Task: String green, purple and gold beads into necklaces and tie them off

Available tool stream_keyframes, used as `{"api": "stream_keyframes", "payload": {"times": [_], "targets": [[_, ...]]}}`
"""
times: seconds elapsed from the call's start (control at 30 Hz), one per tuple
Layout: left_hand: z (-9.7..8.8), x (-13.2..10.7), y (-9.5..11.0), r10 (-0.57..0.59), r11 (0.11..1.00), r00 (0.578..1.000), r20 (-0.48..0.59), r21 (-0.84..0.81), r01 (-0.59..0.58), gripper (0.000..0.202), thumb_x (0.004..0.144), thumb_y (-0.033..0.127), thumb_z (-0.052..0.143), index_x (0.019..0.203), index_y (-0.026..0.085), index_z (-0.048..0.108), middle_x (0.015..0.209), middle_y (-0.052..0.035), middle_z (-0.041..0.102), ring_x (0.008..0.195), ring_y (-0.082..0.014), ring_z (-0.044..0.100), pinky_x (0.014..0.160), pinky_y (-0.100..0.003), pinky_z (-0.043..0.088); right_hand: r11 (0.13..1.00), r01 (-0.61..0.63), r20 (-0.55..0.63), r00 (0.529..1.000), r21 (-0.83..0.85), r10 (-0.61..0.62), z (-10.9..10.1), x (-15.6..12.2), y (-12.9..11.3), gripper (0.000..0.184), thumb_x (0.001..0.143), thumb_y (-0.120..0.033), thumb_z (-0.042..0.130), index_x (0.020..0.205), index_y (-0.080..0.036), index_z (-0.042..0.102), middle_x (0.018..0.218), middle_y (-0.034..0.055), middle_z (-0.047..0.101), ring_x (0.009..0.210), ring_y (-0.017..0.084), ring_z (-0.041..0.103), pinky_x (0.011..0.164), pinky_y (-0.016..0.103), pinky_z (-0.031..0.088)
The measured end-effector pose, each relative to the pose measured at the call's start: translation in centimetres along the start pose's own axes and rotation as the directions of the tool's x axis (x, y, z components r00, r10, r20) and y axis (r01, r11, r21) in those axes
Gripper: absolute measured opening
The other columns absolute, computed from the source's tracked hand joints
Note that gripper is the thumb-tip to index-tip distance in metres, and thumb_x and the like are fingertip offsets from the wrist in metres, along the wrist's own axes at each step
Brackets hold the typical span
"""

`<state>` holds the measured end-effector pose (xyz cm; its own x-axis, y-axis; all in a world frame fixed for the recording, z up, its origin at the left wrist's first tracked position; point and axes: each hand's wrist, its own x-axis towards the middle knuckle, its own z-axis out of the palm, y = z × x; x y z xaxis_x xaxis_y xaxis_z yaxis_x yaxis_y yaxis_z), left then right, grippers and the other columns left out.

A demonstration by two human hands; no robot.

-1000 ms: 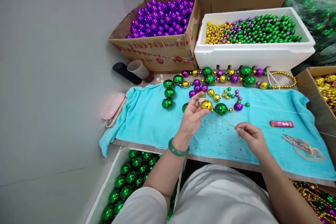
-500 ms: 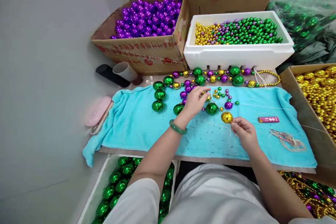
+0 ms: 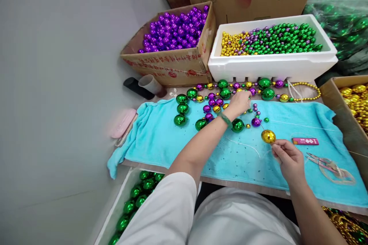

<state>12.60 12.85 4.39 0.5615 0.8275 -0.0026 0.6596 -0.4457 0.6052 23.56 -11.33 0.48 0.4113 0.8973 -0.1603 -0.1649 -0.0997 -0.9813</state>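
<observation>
My right hand (image 3: 289,157) pinches a large gold bead (image 3: 268,136) at its lower right side, just above the towel. A thin thread slants from the gold bead up to the left, toward my left hand (image 3: 240,102). My left hand's fingers are closed over the small loose beads (image 3: 255,109); what they pinch is too small to tell. Beside the thread lie a purple bead (image 3: 256,122) and a small green bead (image 3: 266,120). Left of them is a large green bead (image 3: 237,125) with a small gold one. My left forearm hides part of the bead row.
Beneath everything is a turquoise towel (image 3: 161,141). Scissors (image 3: 324,164) and a pink packet (image 3: 305,141) lie at right. A finished-looking bead strand (image 3: 264,83) runs along the back. Behind stand a foam box (image 3: 270,65) and a carton of purple beads (image 3: 169,65).
My left hand has moved right along the beads to the small loose ones. My right hand still holds the gold bead. The whole view has shifted, so things sit further right.
</observation>
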Motion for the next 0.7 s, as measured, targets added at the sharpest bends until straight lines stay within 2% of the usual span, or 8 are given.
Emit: {"api": "stream_keyframes", "payload": {"times": [0.03,0.07,0.1,0.13,0.2,0.27,0.43,0.7], "targets": [[-0.6,-0.9,0.1,-0.021,0.982,0.999,-0.038,-0.19,0.013,0.024,0.083,0.013,0.055,0.102,0.013,0.068,0.107,-0.0138,0.065,0.104,-0.0248,0.059,0.095,-0.039,0.043,1.0,0.008,-0.01,1.0,-0.003,-0.008,-0.1,0.0,0.0,0.019,0.079,-0.036,0.068,0.084,-0.018,0.065,0.064,0.0001,0.052,0.058,0.011,0.046,0.052,0.023,0.036],[-1.3,-2.1,0.2,-0.063,0.901,0.996,-0.057,-0.433,0.032,0.022,0.085,0.016,0.055,0.104,0.014,0.067,0.105,-0.012,0.066,0.098,-0.0218,0.061,0.091,-0.037,0.045,1.0,0.014,-0.018,1.0,-0.009,-0.015,0.0,-0.1,-0.1,0.019,0.08,-0.036,0.068,0.083,-0.018,0.065,0.064,0.0,0.052,0.058,0.011,0.045,0.052,0.023,0.036],[-1.9,-3.3,0.2,-0.115,0.733,0.993,-0.024,-0.677,0.068,0.022,0.087,0.02,0.054,0.104,0.016,0.066,0.102,-0.0103,0.066,0.09,-0.0185,0.062,0.084,-0.034,0.048,1.0,0.02,-0.021,1.0,-0.018,-0.021,0.1,-0.1,-0.3,0.018,0.08,-0.036,0.067,0.083,-0.018,0.065,0.063,-0.0001,0.051,0.058,0.011,0.045,0.051,0.024,0.035],[-2.5,-4.6,0.2,-0.14,0.515,0.989,0.054,-0.849,0.119,0.021,0.089,0.024,0.054,0.105,0.017,0.066,0.097,-0.0091,0.067,0.083,-0.016,0.063,0.078,-0.032,0.049,0.999,0.026,-0.022,0.999,-0.028,-0.026,0.3,-0.1,-0.4,0.018,0.08,-0.036,0.067,0.082,-0.018,0.065,0.062,-0.0002,0.051,0.057,0.011,0.045,0.051,0.024,0.035],[-3.5,-7.0,-0.1,-0.148,0.156,0.975,0.164,-0.97,0.187,0.02,0.089,0.028,0.056,0.103,0.017,0.066,0.092,-0.0076,0.067,0.076,-0.0127,0.063,0.071,-0.027,0.049,0.998,0.037,-0.014,0.999,-0.048,-0.038,0.8,0.0,-0.8,0.018,0.08,-0.036,0.066,0.08,-0.018,0.065,0.061,-0.0005,0.05,0.056,0.011,0.045,0.05,0.024,0.034],[-4.0,-9.0,-0.5,-0.167,-0.02,0.967,0.193,-0.981,0.193,0.018,0.087,0.026,0.06,0.101,0.016,0.066,0.089,-0.0067,0.067,0.075,-0.0112,0.063,0.067,-0.024,0.049,0.997,0.049,-0.001,0.999,-0.068,-0.049,1.4,0.1,-1.1,0.018,0.08,-0.035,0.066,0.078,-0.018,0.064,0.059,-0.0009,0.05,0.056,0.011,0.044,0.05,0.024,0.034],[-4.2,-11.0,-1.2,-0.229,-0.115,0.962,0.15,-0.985,0.126,0.017,0.084,0.021,0.065,0.1,0.015,0.067,0.088,-0.0052,0.068,0.074,-0.0102,0.064,0.065,-0.022,0.049,0.995,0.044,0.033,0.999,-0.093,-0.041,2.6,0.1,-1.6,0.018,0.078,-0.035,0.065,0.074,-0.017,0.064,0.056,-0.0017,0.048,0.053,0.01,0.042,0.049,0.024,0.032],[-4.2,-11.4,-1.7,-0.276,-0.109,0.956,0.094,-0.992,0.066,0.025,0.076,0.019,0.073,0.1,0.018,0.066,0.085,-0.001,0.066,0.072,-0.0073,0.062,0.066,-0.021,0.049,0.992,0.037,0.073,0.997,-0.125,-0.028,2.7,-0.5,-1.8,0.018,0.079,-0.035,0.064,0.074,-0.017,0.064,0.057,-0.0015,0.049,0.054,0.011,0.043,0.05,0.024,0.033]]}}
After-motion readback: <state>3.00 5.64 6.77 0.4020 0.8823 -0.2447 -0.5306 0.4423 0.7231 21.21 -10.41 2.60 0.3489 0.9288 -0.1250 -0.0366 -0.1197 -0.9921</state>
